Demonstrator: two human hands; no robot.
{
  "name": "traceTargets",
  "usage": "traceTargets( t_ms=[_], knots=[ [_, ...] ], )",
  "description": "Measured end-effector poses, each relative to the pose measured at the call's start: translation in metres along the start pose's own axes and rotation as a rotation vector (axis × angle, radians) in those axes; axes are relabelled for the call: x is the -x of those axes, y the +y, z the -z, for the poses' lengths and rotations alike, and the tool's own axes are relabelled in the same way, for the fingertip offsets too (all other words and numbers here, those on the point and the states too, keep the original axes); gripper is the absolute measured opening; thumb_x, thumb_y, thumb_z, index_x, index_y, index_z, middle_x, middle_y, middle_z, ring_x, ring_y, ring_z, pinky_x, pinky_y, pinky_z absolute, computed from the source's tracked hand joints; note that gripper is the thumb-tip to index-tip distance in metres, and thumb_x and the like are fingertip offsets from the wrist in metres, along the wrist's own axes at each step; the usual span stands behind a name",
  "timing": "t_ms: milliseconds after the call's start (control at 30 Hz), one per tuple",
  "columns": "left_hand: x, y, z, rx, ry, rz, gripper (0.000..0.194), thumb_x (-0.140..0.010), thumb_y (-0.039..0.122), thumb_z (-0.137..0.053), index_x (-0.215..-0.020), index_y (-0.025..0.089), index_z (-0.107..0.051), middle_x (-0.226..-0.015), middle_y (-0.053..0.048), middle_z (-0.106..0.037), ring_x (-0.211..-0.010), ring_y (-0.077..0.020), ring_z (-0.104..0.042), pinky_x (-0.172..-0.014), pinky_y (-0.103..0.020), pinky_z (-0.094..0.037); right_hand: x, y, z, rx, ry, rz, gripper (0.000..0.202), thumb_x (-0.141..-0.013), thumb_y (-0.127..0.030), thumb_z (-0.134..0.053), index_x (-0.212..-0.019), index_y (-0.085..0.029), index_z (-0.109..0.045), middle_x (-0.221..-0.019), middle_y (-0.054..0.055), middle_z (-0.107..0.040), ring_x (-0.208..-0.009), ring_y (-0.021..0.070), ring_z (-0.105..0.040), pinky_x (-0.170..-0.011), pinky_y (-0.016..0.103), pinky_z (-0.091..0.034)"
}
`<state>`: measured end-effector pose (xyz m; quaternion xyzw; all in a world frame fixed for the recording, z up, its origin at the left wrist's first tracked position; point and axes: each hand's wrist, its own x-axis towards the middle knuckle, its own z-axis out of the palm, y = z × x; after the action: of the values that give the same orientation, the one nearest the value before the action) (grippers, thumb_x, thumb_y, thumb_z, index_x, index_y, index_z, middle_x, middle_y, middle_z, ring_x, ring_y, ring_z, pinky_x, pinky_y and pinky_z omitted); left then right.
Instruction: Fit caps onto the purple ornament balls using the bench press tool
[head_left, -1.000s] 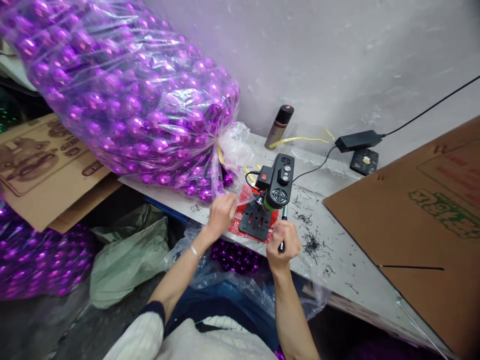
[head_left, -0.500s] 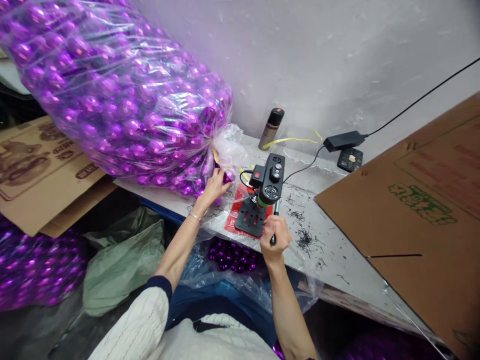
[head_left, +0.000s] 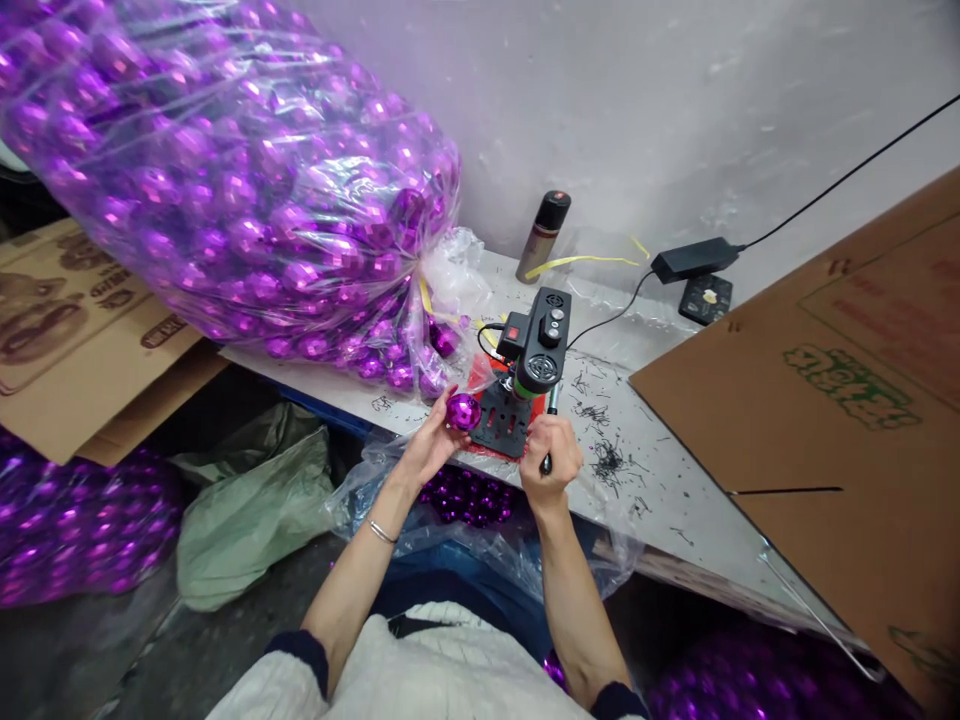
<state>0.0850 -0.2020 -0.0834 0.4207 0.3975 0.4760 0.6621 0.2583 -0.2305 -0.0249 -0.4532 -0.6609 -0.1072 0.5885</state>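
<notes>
My left hand [head_left: 435,440] holds a shiny purple faceted ball [head_left: 463,411] at the left edge of a small black machine [head_left: 541,340]. My right hand [head_left: 551,455] is wrapped round the black-ended lever [head_left: 553,400] on the machine's right side. The machine's slotted base plate [head_left: 499,425] rests on a red sheet [head_left: 475,376]. Up and left of the ball is the gathered mouth of a big clear bag [head_left: 247,200] full of purple balls. One loose purple ball [head_left: 442,340] lies by that mouth.
A dark spray can [head_left: 543,237], a yellow ribbon [head_left: 585,260] and a black power adapter [head_left: 694,259] are at the back of the table [head_left: 667,470]. Small black pins lie scattered right of the machine. A large cardboard box [head_left: 832,400] stands at the right.
My left hand has come away from the bag's mouth, down and toward the machine, and a purple ball now shows in it. My right hand stays on the lever.
</notes>
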Motion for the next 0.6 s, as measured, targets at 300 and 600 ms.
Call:
traceTargets(
  t_ms=[300, 600],
  knots=[
    [-0.029, -0.032, -0.023, -0.491, 0.24, -0.22, 0.061, -0.079, 0.043, -0.079, -0.132, 0.019, -0.059, -0.121, -0.011, -0.07, -0.105, -0.0237, -0.069, -0.095, -0.039, -0.056, -0.002, -0.001, 0.004, 0.016, -0.036, -0.006, 0.022, -0.091, -0.007, -0.045, -0.076, -0.021, -0.051, -0.072, 0.001, -0.059, -0.069, 0.0127, -0.057, -0.065, 0.026, -0.044],
    [-0.038, -0.031, -0.04, -0.858, 0.152, -0.498, 0.053, -0.083, 0.035, -0.075, -0.13, 0.018, -0.055, -0.126, -0.013, -0.064, -0.119, -0.027, -0.062, -0.102, -0.044, -0.051, 0.0, 0.0, 0.005, 0.051, -0.059, 0.0, 0.02, -0.092, -0.009, -0.045, -0.078, -0.021, -0.053, -0.073, 0.002, -0.061, -0.07, 0.0132, -0.058, -0.066, 0.027, -0.045]
  ],
)
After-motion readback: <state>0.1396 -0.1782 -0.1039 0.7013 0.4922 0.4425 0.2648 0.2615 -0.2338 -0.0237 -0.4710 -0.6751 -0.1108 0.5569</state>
